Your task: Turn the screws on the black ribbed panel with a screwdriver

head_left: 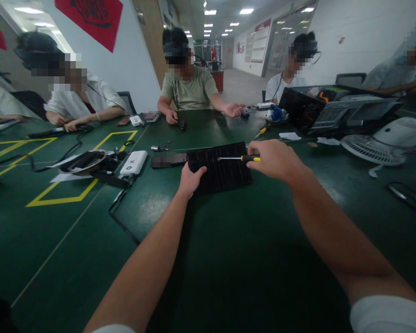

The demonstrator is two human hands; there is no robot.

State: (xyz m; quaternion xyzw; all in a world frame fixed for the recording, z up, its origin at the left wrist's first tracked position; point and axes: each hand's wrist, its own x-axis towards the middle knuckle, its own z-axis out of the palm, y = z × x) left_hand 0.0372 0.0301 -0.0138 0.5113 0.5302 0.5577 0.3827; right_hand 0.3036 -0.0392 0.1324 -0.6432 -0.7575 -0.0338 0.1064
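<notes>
My left hand (191,179) grips the left edge of a flat black panel (225,175), its thumb lying on the panel's face. The panel has ridges or slots and is held tilted above the green table. In my right hand (275,159) is a screwdriver (234,158) with a yellow and black handle. Its shaft points left across the panel, and a small round piece shows at its tip. Whether the tip touches the panel cannot be made out.
A phone-like device (168,160) and a white power bank (133,163) lie left of the panel. Right are a white fan (384,141), a black computer case (305,111) and another screwdriver (262,131). Several people sit around the green table (229,249).
</notes>
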